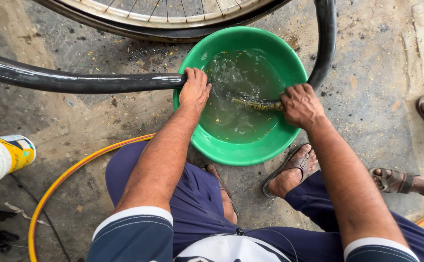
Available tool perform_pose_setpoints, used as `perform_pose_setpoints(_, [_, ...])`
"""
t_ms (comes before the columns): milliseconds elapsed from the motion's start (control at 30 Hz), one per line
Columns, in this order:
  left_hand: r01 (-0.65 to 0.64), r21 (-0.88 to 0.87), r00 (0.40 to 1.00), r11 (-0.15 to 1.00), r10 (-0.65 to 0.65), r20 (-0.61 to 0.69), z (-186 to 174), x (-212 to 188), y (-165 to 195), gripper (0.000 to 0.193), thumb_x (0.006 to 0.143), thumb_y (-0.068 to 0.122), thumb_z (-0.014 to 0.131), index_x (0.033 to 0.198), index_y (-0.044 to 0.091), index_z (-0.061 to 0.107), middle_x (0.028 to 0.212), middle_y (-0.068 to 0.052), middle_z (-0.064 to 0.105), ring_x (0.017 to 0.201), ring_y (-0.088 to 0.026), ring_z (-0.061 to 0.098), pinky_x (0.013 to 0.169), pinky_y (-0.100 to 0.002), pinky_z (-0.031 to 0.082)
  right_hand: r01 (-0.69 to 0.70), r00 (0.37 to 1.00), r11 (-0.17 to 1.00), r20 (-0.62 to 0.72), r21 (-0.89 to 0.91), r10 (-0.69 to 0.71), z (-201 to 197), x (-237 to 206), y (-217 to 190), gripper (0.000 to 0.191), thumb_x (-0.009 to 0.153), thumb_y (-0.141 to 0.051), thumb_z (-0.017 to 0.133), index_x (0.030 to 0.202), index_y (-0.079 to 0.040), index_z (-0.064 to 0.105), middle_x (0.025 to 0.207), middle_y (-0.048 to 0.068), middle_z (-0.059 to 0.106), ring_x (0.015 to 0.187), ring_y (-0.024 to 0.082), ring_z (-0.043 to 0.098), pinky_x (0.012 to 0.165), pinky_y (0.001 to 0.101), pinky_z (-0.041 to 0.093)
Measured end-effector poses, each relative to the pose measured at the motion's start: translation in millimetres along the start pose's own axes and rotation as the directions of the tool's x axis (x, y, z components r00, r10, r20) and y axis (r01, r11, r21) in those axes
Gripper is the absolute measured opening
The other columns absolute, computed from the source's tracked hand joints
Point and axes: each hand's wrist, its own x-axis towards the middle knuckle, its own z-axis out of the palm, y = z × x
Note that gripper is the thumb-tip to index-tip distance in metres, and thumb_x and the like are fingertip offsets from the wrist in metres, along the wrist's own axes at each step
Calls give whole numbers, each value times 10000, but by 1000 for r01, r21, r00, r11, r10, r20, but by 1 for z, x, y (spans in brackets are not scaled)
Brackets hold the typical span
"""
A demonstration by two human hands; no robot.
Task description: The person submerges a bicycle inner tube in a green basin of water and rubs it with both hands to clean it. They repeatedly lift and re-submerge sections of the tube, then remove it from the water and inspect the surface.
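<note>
black inner tube (pixel 76 81), section underwater in green basin (pixel 251 154)

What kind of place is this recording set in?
Probably a roadside bicycle repair spot: both hands dip a black rubber inner tube into a green plastic basin of water, beside a spoked wheel on stained concrete ground.

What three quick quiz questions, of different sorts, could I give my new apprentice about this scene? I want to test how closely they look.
1. True or false: both hands grip the black tube.
2. What colour is the basin? A red, B green, C blue.
3. Fill in: the stretch of tube between the hands lies under ____.

Key:
1. True. The left hand holds it at the basin's rim, the right hand at the far side.
2. B.
3. Water.
</note>
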Motion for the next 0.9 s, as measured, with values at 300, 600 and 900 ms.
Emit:
perform_pose_setpoints(300, [112, -141, 993, 984, -115, -11, -22, -21, -10, 429, 1027, 316, 481, 1342, 84, 656, 1358, -229, 535, 1231, -449, 463, 934, -659, 355, -156, 988, 985, -4, -77, 156, 4, 20, -16, 377, 964, -445, 547, 1065, -129, 727, 1095, 52, 679, 1214, 226, 545, 1237, 444, 202])
perform_pose_setpoints(600, [71, -100, 997, 992, -67, 42, -32, -21, -10, 468, 994, 305, 524, 1366, 42, 635, 1324, -234, 536, 1198, -443, 470, 878, -637, 382, -216, 966, 967, -172, -135, 191, 46, 26, -20, 258, 998, -241, 485, 1015, -146, 724, 1064, 56, 663, 1162, 229, 558, 1176, 440, 261])
perform_pose_setpoints(900, [49, -95, 998, 994, -45, 44, -33, -22, -9, 456, 1006, 303, 521, 1369, 48, 629, 1322, -242, 527, 1193, -440, 472, 872, -636, 386, -221, 975, 956, -69, -191, 212, 44, 24, -24, 258, 1021, -255, 469, 1020, -164, 711, 1072, 49, 650, 1174, 224, 548, 1191, 453, 225])
